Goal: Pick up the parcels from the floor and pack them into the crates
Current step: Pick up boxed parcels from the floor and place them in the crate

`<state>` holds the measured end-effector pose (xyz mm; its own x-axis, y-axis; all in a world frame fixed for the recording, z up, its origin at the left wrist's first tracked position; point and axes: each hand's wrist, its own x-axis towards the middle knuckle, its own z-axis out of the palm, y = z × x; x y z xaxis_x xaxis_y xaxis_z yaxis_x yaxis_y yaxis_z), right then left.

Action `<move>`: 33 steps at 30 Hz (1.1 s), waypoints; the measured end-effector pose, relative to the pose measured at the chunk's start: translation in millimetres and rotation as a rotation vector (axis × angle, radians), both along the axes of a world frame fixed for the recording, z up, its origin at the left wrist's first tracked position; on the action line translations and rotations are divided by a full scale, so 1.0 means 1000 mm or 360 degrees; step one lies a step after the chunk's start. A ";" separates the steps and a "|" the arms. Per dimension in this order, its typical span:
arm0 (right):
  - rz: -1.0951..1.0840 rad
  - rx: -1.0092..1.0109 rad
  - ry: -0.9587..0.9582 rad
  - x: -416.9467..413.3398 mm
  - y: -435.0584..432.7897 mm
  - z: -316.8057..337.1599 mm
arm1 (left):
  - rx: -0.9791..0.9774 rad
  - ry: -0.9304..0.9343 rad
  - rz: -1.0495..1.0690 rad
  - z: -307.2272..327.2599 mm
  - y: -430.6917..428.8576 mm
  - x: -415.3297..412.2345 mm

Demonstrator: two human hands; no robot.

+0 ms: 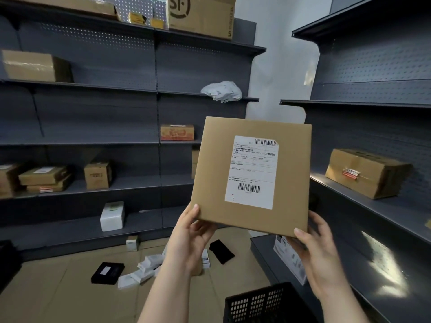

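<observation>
I hold a flat brown cardboard parcel [268, 220] upright in front of me, its white shipping label facing me. My left hand [190, 236] grips its lower left corner, thumb on the front. My right hand [317, 252] grips its lower right corner, thumb on the front edge. A black perforated plastic crate [261, 304] sits below the parcel at the bottom of the view. On the cardboard-covered floor lie a flat black parcel [107, 273], several small white parcels [140, 272], a black pouch [221, 251] and a small white box [133, 243].
Dark grey shelving [93, 127] lines the left and back, holding cardboard boxes, a white foam box [112, 216] and a crumpled white bag [221, 91]. More shelving on the right carries a brown box [366, 172]. A white packet [290, 259] leans on the lowest right shelf.
</observation>
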<state>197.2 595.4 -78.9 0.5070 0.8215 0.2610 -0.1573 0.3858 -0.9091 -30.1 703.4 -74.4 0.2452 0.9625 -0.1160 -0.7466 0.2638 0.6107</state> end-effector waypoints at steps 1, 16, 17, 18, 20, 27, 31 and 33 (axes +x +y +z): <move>-0.0027 -0.0011 -0.0001 -0.003 0.012 0.000 | -0.0003 -0.0016 -0.0038 -0.001 0.017 -0.003; -0.0644 -0.0018 -0.0071 -0.052 0.160 0.002 | -0.0030 -0.0052 -0.0524 0.004 0.220 -0.014; -0.0670 -0.0032 -0.0070 -0.050 0.165 0.001 | -0.0034 -0.0047 -0.0546 0.002 0.227 -0.009; -0.0693 -0.0042 -0.0076 -0.046 0.169 -0.001 | -0.0036 -0.0045 -0.0569 0.000 0.234 -0.003; -0.0752 -0.0058 -0.0089 -0.035 0.175 -0.005 | -0.0045 -0.0030 -0.0618 -0.006 0.245 0.014; -0.0902 -0.0077 -0.0150 0.027 0.188 -0.009 | -0.0009 0.0034 -0.0763 -0.009 0.272 0.097; -0.0905 -0.0099 -0.0273 0.081 0.198 0.010 | 0.0128 0.0095 -0.0763 0.005 0.287 0.158; -0.0912 -0.0109 -0.0317 0.108 0.204 0.021 | 0.0166 0.0128 -0.0729 0.014 0.294 0.187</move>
<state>305.3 798.9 -57.4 0.8200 0.4509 0.3525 0.2337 0.2984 -0.9254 157.1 996.9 -60.1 0.6415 0.7648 -0.0603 -0.5171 0.4892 0.7024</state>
